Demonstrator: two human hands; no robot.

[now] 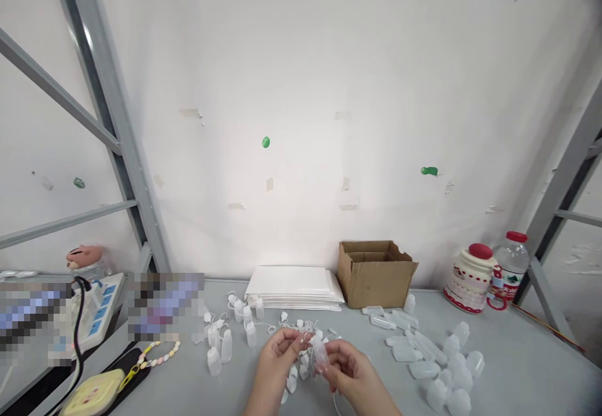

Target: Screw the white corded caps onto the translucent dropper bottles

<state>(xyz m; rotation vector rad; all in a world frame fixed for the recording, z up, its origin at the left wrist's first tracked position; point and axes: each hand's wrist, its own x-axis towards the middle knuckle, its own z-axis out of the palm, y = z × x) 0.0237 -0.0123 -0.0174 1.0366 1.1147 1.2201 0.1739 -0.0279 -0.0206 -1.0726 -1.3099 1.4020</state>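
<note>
A small translucent plastic bottle (320, 352) stands nearly upright between the fingers of my right hand (352, 369), which is closed on it. At the bottle's top, my left hand (281, 358) pinches a white cap (316, 337); exactly how cap and neck meet is too small to make out. Beneath and between the hands lie several loose white caps (292, 378) with thin cords, partly hidden by the fingers. Left of my hands stand several capped bottles (226, 346). To the right is a group of uncapped translucent bottles (424, 370), many lying on their sides.
Behind the hands are a stack of white envelopes (294, 285) and an open cardboard box (376, 281). At right stand a decorated jar (469, 281) and a red-capped bottle (510, 265). A beaded strap (160, 356), yellow case (94, 394) and power strip (101, 309) lie left.
</note>
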